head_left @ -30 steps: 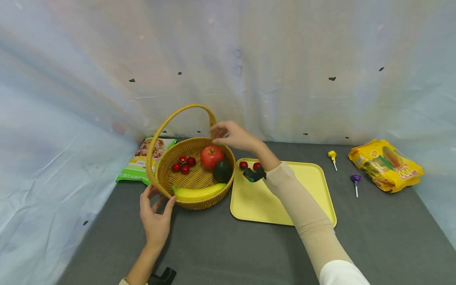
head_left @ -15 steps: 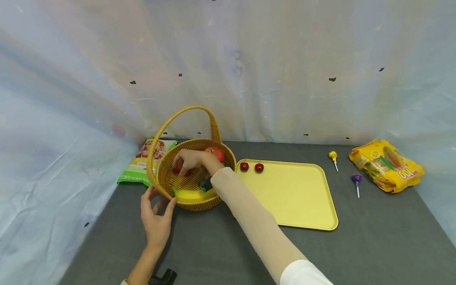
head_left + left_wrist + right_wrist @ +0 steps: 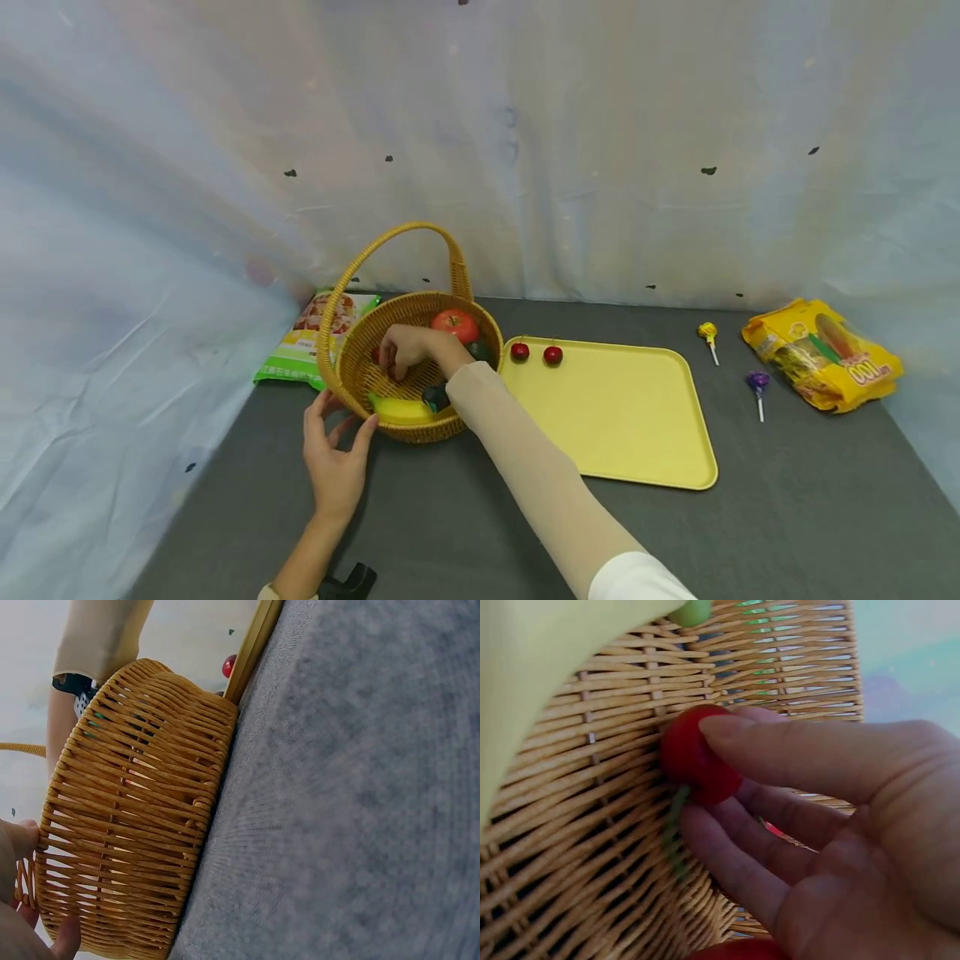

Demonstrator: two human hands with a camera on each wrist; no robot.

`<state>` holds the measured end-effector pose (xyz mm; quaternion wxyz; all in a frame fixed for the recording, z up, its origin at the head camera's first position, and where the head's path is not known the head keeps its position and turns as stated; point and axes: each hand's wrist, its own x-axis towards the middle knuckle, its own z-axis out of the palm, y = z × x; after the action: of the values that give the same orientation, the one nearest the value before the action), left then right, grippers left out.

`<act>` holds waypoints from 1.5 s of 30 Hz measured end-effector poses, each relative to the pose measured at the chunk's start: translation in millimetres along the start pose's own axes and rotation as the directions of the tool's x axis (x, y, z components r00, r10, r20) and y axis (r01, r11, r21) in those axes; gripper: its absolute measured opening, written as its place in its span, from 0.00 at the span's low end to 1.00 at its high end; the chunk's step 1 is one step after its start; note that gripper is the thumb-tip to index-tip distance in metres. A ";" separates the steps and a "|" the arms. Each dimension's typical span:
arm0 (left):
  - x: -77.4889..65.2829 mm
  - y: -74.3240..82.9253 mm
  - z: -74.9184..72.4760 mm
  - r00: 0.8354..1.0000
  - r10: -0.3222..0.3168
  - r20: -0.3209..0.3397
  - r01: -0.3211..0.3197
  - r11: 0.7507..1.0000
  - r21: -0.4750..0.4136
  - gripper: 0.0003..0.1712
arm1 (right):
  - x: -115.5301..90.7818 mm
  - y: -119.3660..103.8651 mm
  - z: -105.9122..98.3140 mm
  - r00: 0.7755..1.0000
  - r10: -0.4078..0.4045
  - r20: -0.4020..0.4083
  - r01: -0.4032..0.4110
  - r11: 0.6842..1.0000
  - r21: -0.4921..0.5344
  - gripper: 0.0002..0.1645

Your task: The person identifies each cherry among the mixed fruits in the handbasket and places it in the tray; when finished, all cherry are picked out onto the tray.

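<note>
My left hand (image 3: pixel 335 471) holds the wicker basket (image 3: pixel 429 433) at its left rim, by the foot of the handle, thumb in front. In the left wrist view, fingers lie along the rim of the same basket (image 3: pixel 135 802). My right hand (image 3: pixel 411 346) reaches down inside, and the right wrist view shows it pinching a red cherry (image 3: pixel 697 754) with a green stem between thumb and fingers, close to the woven bottom. Around it in the basket are a banana (image 3: pixel 401 410), a red apple (image 3: pixel 456 323) and a dark green fruit (image 3: pixel 477 352). My right hand partly hides the other cherries.
Right of the basket lies a yellow tray (image 3: pixel 615 417) with two cherries (image 3: pixel 552 356) near its back edge. Farther right are a yellow lollipop (image 3: pixel 707 331), a purple lollipop (image 3: pixel 758 381) and a yellow snack bag (image 3: pixel 825 354). A green food packet (image 3: pixel 292 367) lies behind the basket.
My right hand has moved left and down from the basket's back right rim into the basket, and now pinches a cherry. My left hand keeps its place on the rim.
</note>
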<state>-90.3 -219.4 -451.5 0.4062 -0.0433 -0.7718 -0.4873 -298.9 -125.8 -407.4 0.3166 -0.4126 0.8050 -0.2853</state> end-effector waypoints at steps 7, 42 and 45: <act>-6.0 -24.1 2.2 0.999 -0.042 0.010 0.042 0.999 -0.013 0.43 | -3.5 3.2 -1.5 0.999 -0.001 -0.040 0.002 1.000 0.009 0.11; 0.3 5.7 3.6 1.000 0.007 -0.009 -0.007 1.000 -0.022 0.41 | -45.2 -4.3 -37.2 0.967 -0.242 -0.078 0.255 0.927 0.275 0.18; 0.1 5.6 3.0 1.000 0.014 -0.015 -0.014 1.000 -0.025 0.41 | -70.5 3.5 -57.6 0.935 -0.288 -0.207 0.338 0.900 0.274 0.21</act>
<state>-89.5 -214.2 -448.0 0.4145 -0.0503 -0.7623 -0.4945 -311.2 -53.1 -353.9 0.2602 -0.4585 0.6971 -0.4859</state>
